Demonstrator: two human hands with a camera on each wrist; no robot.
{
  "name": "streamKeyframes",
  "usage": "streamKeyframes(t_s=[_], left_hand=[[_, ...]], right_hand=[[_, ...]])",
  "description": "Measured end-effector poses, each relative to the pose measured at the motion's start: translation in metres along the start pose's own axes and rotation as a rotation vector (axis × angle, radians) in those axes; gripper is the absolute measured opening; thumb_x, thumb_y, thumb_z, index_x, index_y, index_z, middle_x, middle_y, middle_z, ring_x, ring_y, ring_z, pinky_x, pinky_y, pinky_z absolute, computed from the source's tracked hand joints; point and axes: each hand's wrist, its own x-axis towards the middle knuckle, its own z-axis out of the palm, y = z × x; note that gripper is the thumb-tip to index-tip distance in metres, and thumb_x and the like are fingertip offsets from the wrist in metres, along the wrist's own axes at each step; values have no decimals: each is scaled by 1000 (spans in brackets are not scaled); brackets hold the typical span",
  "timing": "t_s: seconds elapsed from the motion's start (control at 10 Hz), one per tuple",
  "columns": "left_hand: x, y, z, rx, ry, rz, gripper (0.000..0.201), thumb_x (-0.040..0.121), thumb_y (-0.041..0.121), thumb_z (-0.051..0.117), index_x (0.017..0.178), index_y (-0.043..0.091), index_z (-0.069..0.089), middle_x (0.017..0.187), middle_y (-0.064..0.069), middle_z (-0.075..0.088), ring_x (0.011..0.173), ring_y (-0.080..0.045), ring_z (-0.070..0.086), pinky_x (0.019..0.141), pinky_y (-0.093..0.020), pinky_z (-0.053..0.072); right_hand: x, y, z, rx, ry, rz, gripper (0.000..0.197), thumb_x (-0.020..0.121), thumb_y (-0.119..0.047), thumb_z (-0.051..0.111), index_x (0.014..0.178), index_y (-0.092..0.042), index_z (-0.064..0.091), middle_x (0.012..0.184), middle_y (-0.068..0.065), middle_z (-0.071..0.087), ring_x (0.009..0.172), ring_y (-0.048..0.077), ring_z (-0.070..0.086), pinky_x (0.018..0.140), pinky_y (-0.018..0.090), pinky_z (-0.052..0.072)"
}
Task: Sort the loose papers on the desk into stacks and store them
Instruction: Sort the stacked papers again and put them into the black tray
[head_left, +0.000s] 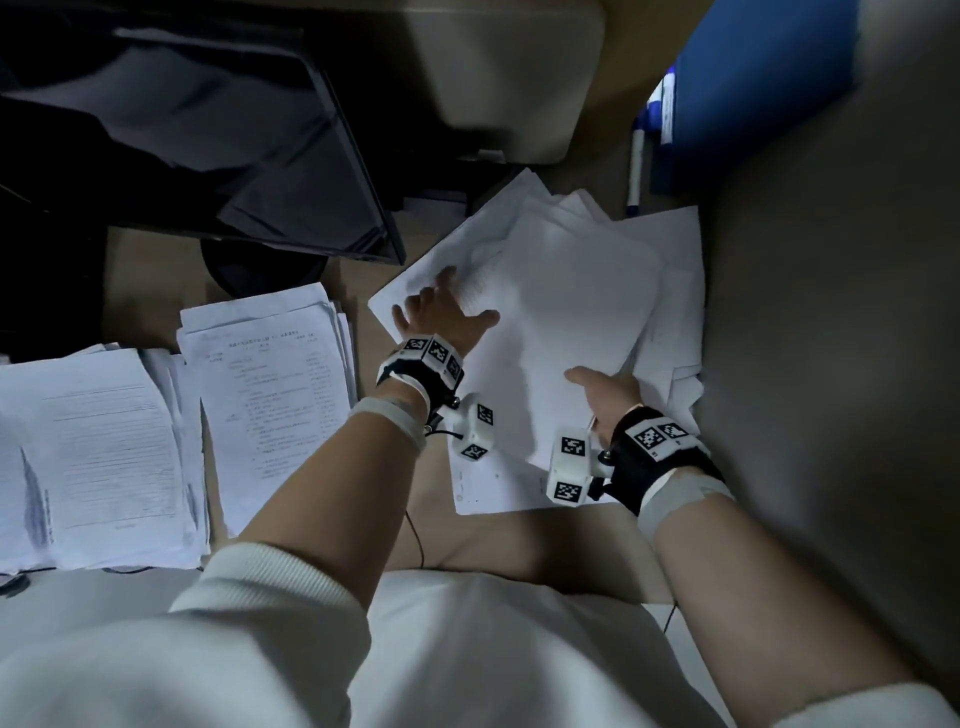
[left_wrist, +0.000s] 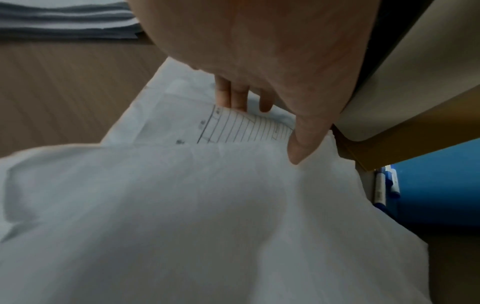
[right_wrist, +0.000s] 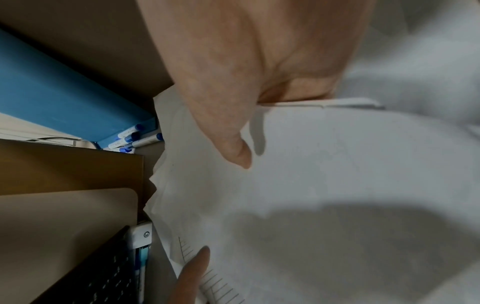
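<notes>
While the loose papers (head_left: 571, 291) lie fanned in a messy heap at the centre right of the head view, your left hand (head_left: 441, 312) rests on their left part with fingers spread and straight, thumb out across the top sheet. Your right hand (head_left: 608, 389) grips the lower right edge of that top sheet, thumb on top and fingers hidden beneath. Two sorted stacks (head_left: 182, 415) sit at the left of the frame on the desk (head_left: 150, 275). A dark monitor (head_left: 208, 130) fills the upper left; pens (head_left: 636, 161) and a blue box (head_left: 753, 78) are at upper right.
</notes>
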Motion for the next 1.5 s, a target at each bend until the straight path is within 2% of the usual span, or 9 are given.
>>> streamKeyframes(t_s=[0.3,0.5,0.6,0.8,0.9,1.1,1.2,1.3,1.5], left_hand=[[-31,-20,17,-468,-69,-62,39,100,27,48,130,1,50,130,-23,57,120,-38,55,99,-38,42],[-57,-49,30,-736,-53,-163,18,94,9,54,113,9,54,102,-15,62,86,-25,58,69,-24,39],[-69,-65,35,-682,-57,-146,24,95,14,56,117,6,63,99,-10,64,93,-28,62,73,-23,41],[-85,-75,50,-816,-20,-253,20,90,27,63,99,9,65,94,-17,73,82,-31,70,79,-39,59],[-94,-67,50,-812,-95,-171,25,93,27,62,107,6,62,94,-17,69,73,-32,67,64,-32,56],[-110,-54,47,-656,-241,-104,34,100,39,52,120,13,63,113,-20,66,106,-37,64,93,-43,54],[-114,-47,39,-636,-311,-133,20,97,27,57,101,9,65,95,-17,64,96,-36,66,86,-46,59],[-118,-42,42,-543,-459,-170,31,96,16,62,122,1,59,99,-10,64,90,-28,67,86,-39,59],[-112,-57,48,-666,-334,-260,57,73,25,78,120,1,56,111,-16,67,92,-32,67,82,-44,59]], right_hand=[[-4,4,9,-76,156,-74,49,94,-16,63,137,2,48,136,12,57,121,32,56,101,38,45],[-8,26,6,-104,170,-122,43,89,-2,58,131,-3,52,131,16,61,112,31,61,96,40,50],[-18,36,2,-154,68,-78,63,86,-18,74,140,-2,46,136,11,56,119,30,56,97,37,46],[-20,54,-16,-140,276,-90,43,91,-16,59,129,4,55,130,18,63,109,33,62,90,36,49],[-16,62,-25,-96,336,-53,47,93,-14,56,137,1,49,137,18,57,121,35,58,101,41,48],[-7,87,-26,-37,244,48,64,94,-23,61,146,5,35,147,24,43,133,40,46,109,49,40],[-14,88,-24,56,211,144,79,78,-38,78,139,0,45,132,16,58,114,35,60,99,45,50],[-14,92,-24,113,186,164,81,66,-47,85,126,-2,55,115,13,67,98,32,66,90,42,55],[-17,91,-29,-80,169,54,37,91,-21,65,122,1,61,123,12,65,106,30,64,83,32,49]])
